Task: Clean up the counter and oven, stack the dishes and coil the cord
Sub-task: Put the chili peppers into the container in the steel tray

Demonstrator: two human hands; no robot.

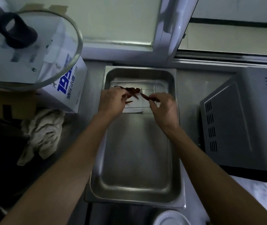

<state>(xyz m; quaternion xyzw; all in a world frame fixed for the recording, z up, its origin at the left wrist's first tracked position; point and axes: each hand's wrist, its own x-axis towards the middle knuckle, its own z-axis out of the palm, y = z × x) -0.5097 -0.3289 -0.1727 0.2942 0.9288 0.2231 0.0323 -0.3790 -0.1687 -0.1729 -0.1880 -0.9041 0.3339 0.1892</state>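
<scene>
Two hands held over a steel tray (136,159), dried red chilies (132,91) pinched in the left hand (111,101) grip, one chili (149,98) in the right hand (163,109) grip, white sheet (145,104) beneath at the tray's twelve o'clock end, oven (246,120) at three o'clock on the counter (189,88).

Left hand (111,101): far centre, forearm extended, fingers curled, pinching.
Right hand (162,108): just right of it, forearm extended, fingertips pinched.

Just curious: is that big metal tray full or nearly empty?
Nearly empty: the metal tray shows a bare steel bottom; only a clear sheet and dark reddish scraps lie at its far end.
</scene>
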